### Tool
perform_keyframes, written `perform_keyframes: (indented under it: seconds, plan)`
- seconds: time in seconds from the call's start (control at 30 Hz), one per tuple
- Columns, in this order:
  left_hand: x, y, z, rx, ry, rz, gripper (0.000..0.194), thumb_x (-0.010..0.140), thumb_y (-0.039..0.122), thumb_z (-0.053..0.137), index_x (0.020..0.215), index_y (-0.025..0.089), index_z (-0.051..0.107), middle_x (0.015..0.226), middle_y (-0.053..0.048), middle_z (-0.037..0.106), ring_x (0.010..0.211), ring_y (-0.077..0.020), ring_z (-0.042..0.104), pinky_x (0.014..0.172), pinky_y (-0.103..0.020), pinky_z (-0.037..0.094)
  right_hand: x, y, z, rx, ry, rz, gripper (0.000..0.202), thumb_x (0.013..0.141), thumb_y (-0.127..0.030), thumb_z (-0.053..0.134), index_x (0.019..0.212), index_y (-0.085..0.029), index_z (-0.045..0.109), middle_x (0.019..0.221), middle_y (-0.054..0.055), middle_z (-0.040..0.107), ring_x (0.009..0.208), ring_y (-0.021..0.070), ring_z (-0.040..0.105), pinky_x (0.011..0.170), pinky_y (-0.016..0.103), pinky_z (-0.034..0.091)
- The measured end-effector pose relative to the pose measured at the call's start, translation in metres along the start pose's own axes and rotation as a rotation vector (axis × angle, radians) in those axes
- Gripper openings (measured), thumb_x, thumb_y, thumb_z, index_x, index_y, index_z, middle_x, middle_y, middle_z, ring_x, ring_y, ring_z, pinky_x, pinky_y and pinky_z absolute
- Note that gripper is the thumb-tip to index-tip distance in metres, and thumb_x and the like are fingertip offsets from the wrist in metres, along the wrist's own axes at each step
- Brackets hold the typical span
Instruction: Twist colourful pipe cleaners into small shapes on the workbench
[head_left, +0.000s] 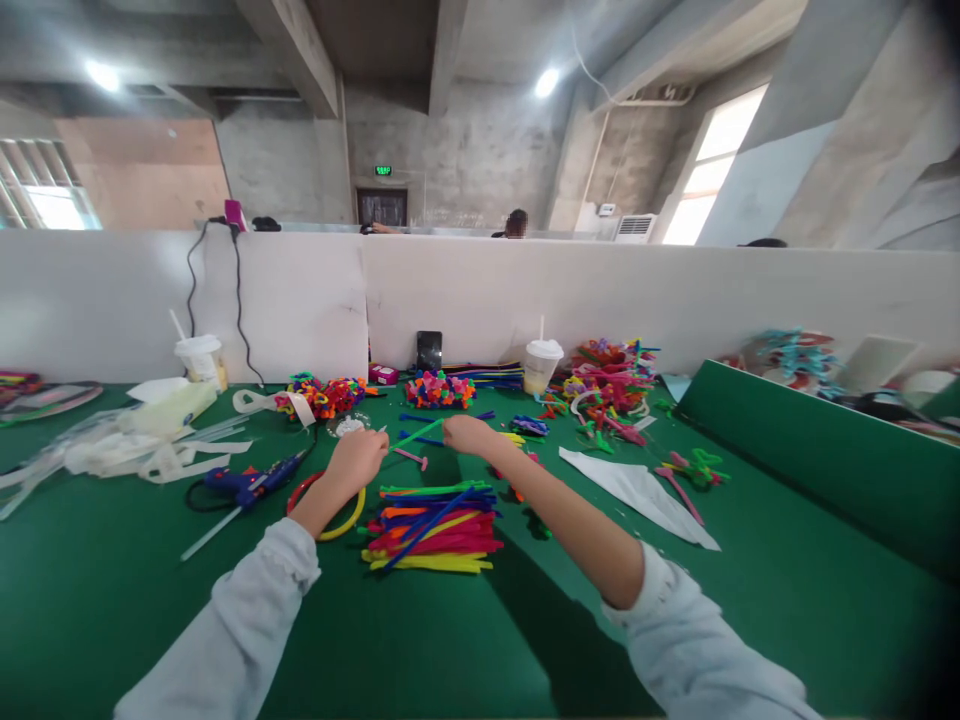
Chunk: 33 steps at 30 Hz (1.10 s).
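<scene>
A green pipe cleaner (417, 434) stretches between my two hands above the green table. My left hand (361, 458) is closed on its left end, and my right hand (466, 436) pinches its right end. Just below them lies a pile of coloured pipe cleaners (435, 530), pink, yellow, blue and orange. A red and yellow ring (349, 522) sits partly under my left wrist. Blue pieces (424, 430) and a small pink piece (411, 458) rest on the table close to my hands.
A blue glue gun (247, 484) lies left of my left arm. Bundles of colourful flowers (440, 390), a phone (430, 350) and a lidded cup (541, 366) stand along the white partition (450, 300). White paper (637, 494) lies to the right.
</scene>
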<state>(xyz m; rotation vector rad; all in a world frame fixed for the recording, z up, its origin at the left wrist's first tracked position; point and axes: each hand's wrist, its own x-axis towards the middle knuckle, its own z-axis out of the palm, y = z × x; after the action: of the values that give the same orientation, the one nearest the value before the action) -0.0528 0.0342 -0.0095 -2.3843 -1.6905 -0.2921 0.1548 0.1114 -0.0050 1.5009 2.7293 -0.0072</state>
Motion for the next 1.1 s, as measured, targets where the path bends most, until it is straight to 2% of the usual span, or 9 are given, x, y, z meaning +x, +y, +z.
perform_keyframes:
  seconds: [0.13,0.3,0.47,0.6,0.83,1.1]
  plan:
    - [-0.007,-0.010,-0.001,-0.046,-0.081,0.120,0.017,0.079,0.025,0.048,0.073,0.021,0.063,0.076,-0.004,0.062,0.079,-0.0190,0.054,0.067,-0.027,0.036,0.023,0.002,0.018,0.007,-0.026,-0.061,0.022,0.075,-0.024,0.056,0.094,-0.014,0.060,0.093,0.009,0.064,0.084,0.0172,0.058,0.063,0.020,0.038]
    - [-0.011,-0.001,0.003,-0.020,-0.111,0.211,0.019,0.080,0.027,0.048,0.072,0.023,0.064,0.080,-0.005,0.062,0.083,-0.0202,0.052,0.069,-0.029,0.034,0.031,0.011,0.027,-0.003,0.005,-0.078,0.018,0.078,-0.015,0.047,0.088,-0.014,0.061,0.089,0.008,0.064,0.082,0.0162,0.058,0.063,0.020,0.037]
    - [-0.011,0.004,0.003,-0.031,-0.038,0.143,0.026,0.084,0.030,0.041,0.078,0.021,0.064,0.079,-0.007,0.061,0.081,-0.0202,0.053,0.068,-0.029,0.034,0.040,0.021,0.024,-0.012,0.107,-0.056,0.024,0.083,-0.013,0.037,0.094,-0.013,0.059,0.098,0.011,0.060,0.087,0.0169,0.055,0.068,0.022,0.037]
    - [-0.012,0.003,0.002,-0.014,-0.051,0.133,0.027,0.083,0.028,0.040,0.075,0.019,0.063,0.076,-0.007,0.062,0.076,-0.0195,0.053,0.064,-0.028,0.035,0.057,0.023,0.025,-0.010,0.159,-0.026,0.025,0.085,-0.015,0.035,0.097,-0.012,0.057,0.100,0.012,0.058,0.090,0.0182,0.053,0.069,0.022,0.037]
    - [-0.013,0.007,0.004,-0.029,-0.038,0.149,0.026,0.084,0.027,0.040,0.072,0.019,0.062,0.075,-0.006,0.060,0.077,-0.0183,0.054,0.065,-0.027,0.036,0.082,0.025,0.036,0.001,0.140,0.014,0.024,0.084,-0.015,0.037,0.096,-0.011,0.057,0.098,0.014,0.058,0.087,0.0182,0.054,0.069,0.023,0.038]
    - [-0.012,0.009,0.003,-0.020,-0.065,0.157,0.024,0.084,0.027,0.041,0.073,0.018,0.061,0.077,-0.005,0.061,0.078,-0.0191,0.055,0.064,-0.028,0.036,0.079,0.028,0.039,0.032,0.148,0.017,0.022,0.083,-0.015,0.039,0.097,-0.011,0.056,0.101,0.015,0.057,0.091,0.0191,0.054,0.072,0.024,0.038]
